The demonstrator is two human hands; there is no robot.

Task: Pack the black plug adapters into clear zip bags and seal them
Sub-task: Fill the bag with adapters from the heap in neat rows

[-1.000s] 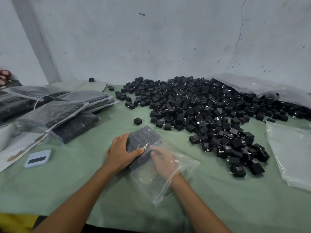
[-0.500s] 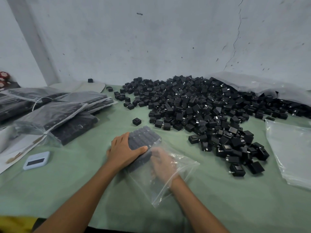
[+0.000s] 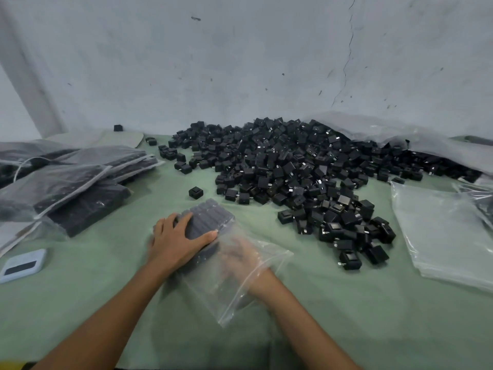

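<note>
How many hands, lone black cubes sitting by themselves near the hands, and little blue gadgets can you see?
Hands: 2, left hand and right hand
Lone black cube: 1
Blue gadget: 1
Total: 4

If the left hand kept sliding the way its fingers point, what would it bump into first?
Probably the single loose adapter just beyond the bagged block that the left hand presses; the big pile lies further right.

We record the left hand palm down, fingers spread and straight, thumb extended toward the right. The right hand is blurred behind clear film — its finger posture cannot be determined. Both forearms reach forward.
</note>
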